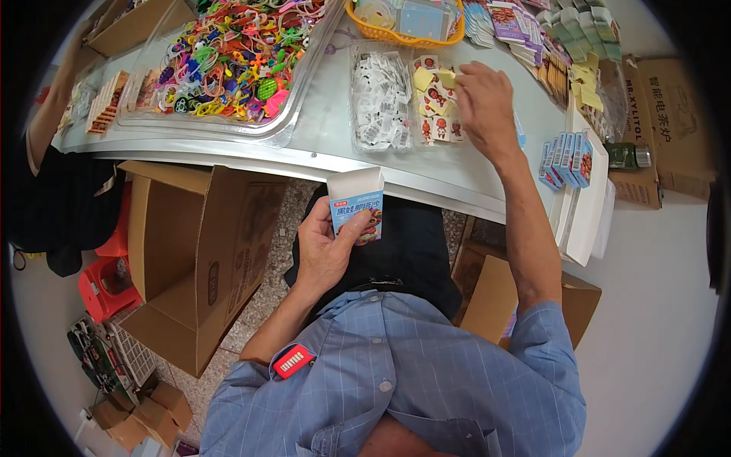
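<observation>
My left hand [326, 253] is wrapped round a small blue printed carton [356, 207], held upright below the table edge. Its white top flap stands up, with my thumb across the front. My right hand [491, 109] reaches over the right side of a clear tray of small picture cards [438, 103], some with yellow backs. Its fingers are bent down and drawn together at the cards; the fingertips are partly hidden, so what they pinch does not show. Beside that tray lies a clear tray of small white printed packets [382, 99].
Colourful small toys fill a large clear bin [228, 65] on the left. A yellow basket [407, 32] stands at the back. Several blue cartons [565, 160] stand at the right. An open cardboard box [202, 259] is below the table; another person's arm [57, 99] reaches in at far left.
</observation>
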The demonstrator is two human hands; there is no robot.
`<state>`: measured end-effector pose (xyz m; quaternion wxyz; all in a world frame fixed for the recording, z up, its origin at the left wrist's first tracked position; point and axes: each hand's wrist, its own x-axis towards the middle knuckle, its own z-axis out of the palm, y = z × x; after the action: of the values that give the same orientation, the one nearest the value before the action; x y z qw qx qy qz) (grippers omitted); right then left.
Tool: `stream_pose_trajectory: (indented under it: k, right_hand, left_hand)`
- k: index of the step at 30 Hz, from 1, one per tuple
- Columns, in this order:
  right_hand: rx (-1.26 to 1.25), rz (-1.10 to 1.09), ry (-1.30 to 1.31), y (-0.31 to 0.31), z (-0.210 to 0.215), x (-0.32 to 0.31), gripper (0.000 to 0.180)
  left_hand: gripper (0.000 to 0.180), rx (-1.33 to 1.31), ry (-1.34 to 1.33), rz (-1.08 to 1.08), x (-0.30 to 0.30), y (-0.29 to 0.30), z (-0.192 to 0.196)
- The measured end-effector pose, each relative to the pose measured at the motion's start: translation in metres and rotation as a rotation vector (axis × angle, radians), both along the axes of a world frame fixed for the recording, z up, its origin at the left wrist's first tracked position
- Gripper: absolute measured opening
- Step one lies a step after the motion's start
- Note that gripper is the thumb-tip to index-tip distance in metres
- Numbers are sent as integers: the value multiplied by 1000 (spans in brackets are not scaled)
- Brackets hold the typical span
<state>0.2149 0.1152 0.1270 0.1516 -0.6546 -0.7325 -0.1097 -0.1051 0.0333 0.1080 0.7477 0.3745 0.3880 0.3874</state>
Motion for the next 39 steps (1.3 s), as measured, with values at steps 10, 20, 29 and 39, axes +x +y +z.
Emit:
stream_pose_trajectory:
  k: [10, 20, 29, 39]
  right_hand:
    - [-305, 342, 821, -82, 61, -69, 5]
    - [-395, 457, 629, -100, 34, -103, 12]
    - [-547, -40, 1053, -154, -28, -132, 20]
    - [-702, -263, 1012, -144, -119, -170, 23]
  left_hand:
    - [28, 40, 84, -84, 2, -5, -10]
    - [37, 182, 243, -168, -13, -17, -26]
    - [19, 140, 235, 161, -62, -4, -35]
    - [17, 99, 293, 279, -78, -6, -42]
